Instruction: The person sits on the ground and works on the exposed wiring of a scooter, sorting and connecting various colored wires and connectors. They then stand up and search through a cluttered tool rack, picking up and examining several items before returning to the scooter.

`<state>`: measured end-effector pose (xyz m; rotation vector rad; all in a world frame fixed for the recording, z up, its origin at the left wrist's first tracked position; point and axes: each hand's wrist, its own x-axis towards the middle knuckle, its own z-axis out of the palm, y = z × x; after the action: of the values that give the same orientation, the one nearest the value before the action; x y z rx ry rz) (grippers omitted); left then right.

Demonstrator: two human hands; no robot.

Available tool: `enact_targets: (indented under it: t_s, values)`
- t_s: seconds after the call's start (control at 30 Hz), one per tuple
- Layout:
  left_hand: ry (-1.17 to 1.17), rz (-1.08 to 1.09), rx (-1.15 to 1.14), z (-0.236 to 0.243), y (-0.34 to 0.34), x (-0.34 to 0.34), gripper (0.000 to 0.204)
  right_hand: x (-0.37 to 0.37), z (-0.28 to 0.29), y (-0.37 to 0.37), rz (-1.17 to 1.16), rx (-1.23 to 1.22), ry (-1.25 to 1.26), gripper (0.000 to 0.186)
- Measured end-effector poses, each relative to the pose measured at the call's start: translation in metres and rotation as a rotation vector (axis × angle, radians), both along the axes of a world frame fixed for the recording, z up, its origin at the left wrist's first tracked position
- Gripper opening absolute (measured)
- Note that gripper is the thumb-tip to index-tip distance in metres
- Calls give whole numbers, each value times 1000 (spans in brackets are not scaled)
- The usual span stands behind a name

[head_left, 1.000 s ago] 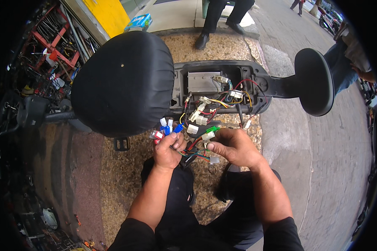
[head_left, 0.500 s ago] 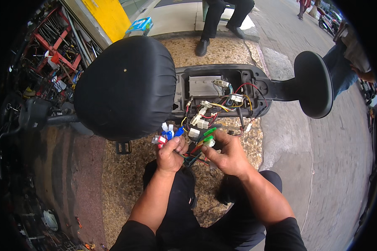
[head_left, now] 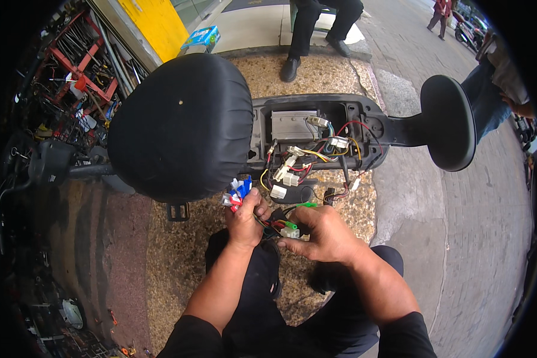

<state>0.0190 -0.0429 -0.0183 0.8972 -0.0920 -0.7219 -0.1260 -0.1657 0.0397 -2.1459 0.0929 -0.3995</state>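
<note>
My left hand (head_left: 246, 221) is closed around a bundle of wires, with blue connectors (head_left: 242, 187), white ones and a red one (head_left: 235, 203) sticking out above the thumb. Close by on its right, my right hand (head_left: 328, 234) is curled, thumb and fingers around a white wire connector (head_left: 290, 233). A green sleeve (head_left: 290, 225) lies against that connector, and another green piece (head_left: 307, 205) shows above the index finger. Red, green and black wires run between both hands. The wire ends inside my left palm are hidden.
Ahead is a scooter's open seat compartment (head_left: 376, 158) with a silver controller box (head_left: 293, 125) and loose white connectors (head_left: 291, 179). A black seat (head_left: 182, 128) rises at left, a black backrest (head_left: 448, 122) at right. A seated person's shoes (head_left: 289, 70) are beyond; tools crowd the left.
My right hand has moved down a little, bringing the white connector and green sleeve lower and closer to my left hand. My left hand keeps its bundle, its connectors now turned slightly.
</note>
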Motion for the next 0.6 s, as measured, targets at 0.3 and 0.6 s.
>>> enact_targets:
  t_s: [0.3,0.6]
  values:
    - [-173,17,97,7,-6,-7,13,-2,0,-2,23,-58,24,39]
    - [-50,-120,6,-2,-4,2,15,2,2,2,-110,68,12,32]
